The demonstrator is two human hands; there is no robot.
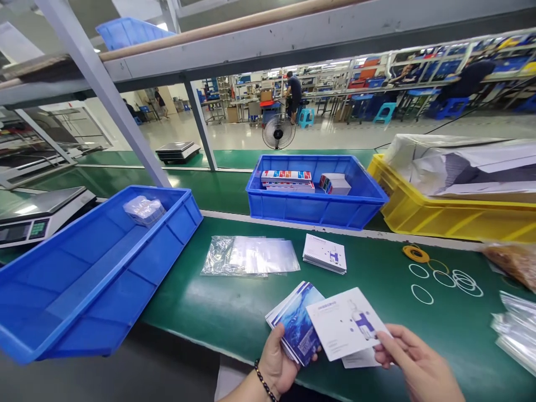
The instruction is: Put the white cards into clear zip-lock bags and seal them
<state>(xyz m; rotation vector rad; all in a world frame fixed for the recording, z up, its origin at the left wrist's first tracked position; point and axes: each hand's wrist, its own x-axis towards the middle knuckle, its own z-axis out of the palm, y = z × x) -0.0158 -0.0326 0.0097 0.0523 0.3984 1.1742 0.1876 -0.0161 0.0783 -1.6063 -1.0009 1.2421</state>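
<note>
L hand (280, 364) curls round blue-topped cards (307, 321); R hand (414, 357) pinches white cards (345, 326); prob. midway, w/ 1 stack (324, 254) loose nr bags (268, 255).

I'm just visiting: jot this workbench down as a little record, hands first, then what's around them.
Left hand: holds fanned blue-faced cards
Right hand: holds a white card printed with a bottle; another white card shows beneath
Green bench: card stack, clear bags, yellow bands
Left side: long blue bin with a wrapped bundle
Behind cards: smaller blue bin, beside a yellow bin
</note>
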